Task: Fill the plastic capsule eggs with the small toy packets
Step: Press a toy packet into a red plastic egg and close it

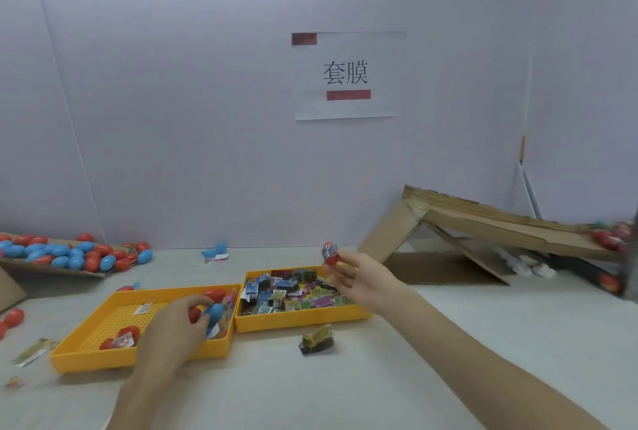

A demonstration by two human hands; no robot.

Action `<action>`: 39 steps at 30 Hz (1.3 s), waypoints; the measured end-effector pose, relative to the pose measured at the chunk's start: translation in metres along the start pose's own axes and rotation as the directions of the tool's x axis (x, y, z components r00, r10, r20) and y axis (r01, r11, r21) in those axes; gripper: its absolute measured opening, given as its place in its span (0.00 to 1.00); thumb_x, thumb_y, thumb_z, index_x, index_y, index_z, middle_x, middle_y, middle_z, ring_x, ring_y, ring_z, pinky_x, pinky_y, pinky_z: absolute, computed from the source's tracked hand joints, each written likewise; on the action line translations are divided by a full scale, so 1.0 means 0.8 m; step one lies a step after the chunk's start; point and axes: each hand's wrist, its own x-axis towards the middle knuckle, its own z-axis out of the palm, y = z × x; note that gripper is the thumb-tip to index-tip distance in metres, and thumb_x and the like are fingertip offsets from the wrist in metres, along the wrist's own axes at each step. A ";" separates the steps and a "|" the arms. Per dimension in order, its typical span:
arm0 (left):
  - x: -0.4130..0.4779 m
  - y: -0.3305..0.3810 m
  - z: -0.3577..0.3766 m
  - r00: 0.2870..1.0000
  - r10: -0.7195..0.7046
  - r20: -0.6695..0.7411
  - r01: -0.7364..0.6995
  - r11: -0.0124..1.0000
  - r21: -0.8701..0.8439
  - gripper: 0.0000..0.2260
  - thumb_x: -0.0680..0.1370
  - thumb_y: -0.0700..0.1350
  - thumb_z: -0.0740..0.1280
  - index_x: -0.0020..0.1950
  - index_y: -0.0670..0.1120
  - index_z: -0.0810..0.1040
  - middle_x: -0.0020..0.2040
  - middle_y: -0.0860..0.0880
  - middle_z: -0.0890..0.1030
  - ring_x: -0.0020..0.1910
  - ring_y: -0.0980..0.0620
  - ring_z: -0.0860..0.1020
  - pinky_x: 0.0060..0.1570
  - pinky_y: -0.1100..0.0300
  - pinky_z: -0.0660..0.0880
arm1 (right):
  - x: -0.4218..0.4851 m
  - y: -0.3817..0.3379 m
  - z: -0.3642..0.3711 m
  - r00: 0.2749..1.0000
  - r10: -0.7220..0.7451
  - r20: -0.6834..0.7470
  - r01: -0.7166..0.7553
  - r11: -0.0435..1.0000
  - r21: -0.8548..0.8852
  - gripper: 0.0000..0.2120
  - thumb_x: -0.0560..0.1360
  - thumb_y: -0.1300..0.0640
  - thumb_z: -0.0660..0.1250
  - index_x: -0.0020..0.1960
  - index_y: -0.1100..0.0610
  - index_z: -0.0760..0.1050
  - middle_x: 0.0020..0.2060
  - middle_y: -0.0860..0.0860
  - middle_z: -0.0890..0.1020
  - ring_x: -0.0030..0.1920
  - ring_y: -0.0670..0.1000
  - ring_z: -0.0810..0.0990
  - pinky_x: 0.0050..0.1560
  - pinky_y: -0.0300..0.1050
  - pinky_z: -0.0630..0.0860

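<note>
Right hand (359, 277) pinches a red plastic capsule egg (329, 254), likely bound for the brown cardboard ramp (500, 222); left hand (172, 326) grips a blue plastic egg (214, 313)

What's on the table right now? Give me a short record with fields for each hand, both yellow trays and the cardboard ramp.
left hand: inside the left tray, grips red and blue capsule pieces
right hand: raised over the right tray's far edge, pinches a wrapped egg at its fingertips
left tray: yellow, a few red eggs inside
right tray: yellow, full of toy packets
cardboard ramp: far right, slopes down to the right, finished eggs at its low end
loose packet: on the table in front of the right tray
</note>
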 end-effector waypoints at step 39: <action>-0.011 0.023 -0.005 0.915 0.152 -0.373 -0.267 0.923 -0.278 0.13 0.80 0.43 0.70 0.65 0.47 0.80 0.55 0.49 0.79 0.50 0.53 0.77 0.44 0.69 0.73 | -0.023 0.049 -0.036 0.738 -0.299 0.605 0.638 0.018 -0.770 0.10 0.72 0.57 0.74 0.39 0.41 0.80 0.39 0.40 0.82 0.37 0.44 0.77 0.38 0.35 0.73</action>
